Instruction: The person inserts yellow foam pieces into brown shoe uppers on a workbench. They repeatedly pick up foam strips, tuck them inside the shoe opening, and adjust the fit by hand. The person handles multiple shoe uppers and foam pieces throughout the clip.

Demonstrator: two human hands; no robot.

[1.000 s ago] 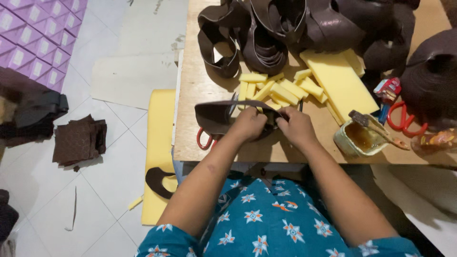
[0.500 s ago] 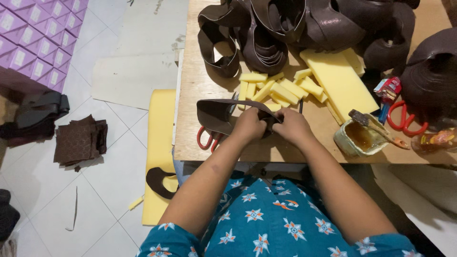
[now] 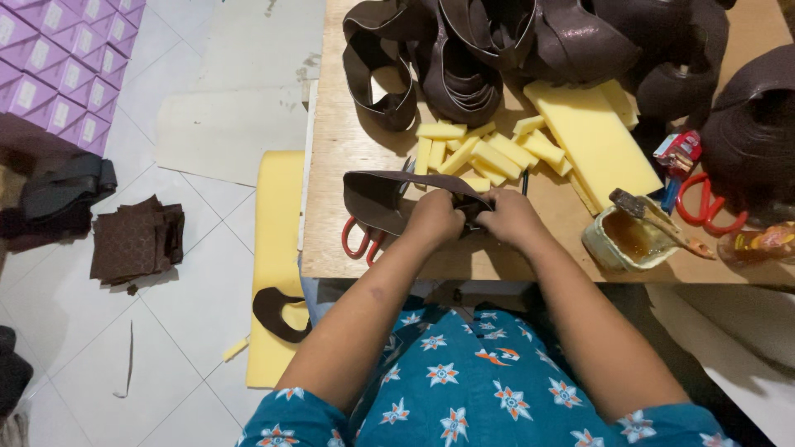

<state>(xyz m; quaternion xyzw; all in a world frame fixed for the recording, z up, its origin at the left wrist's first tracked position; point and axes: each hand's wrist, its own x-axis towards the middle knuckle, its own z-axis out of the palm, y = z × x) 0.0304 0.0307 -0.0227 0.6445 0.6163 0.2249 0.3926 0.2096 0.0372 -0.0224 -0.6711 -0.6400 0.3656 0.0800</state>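
- Two hands meet at the near edge of the wooden worktop [image 3: 331, 248], and I see both clenched on one dark brown leather strap piece [image 3: 373, 199].
- My left hand [image 3: 435, 219] pinches the strap's right end; my right hand [image 3: 509, 217] grips it just beside, knuckles almost touching.
- The strap's loop stretches left from the hands, lying flat on the worktop.
- Red-handled scissors [image 3: 360, 240] lie partly under the strap, at the near edge.
- Small yellow foam blocks [image 3: 476, 153] are scattered just beyond the hands, with a larger yellow foam slab [image 3: 592, 141] to their right.
- A heap of dark brown leather straps [image 3: 497, 50] fills the far side.
- An open glue tin with a brush [image 3: 629, 236] stands near right of my right hand.
- On the floor to the left lies a stack of brown patterned squares [image 3: 137, 240].
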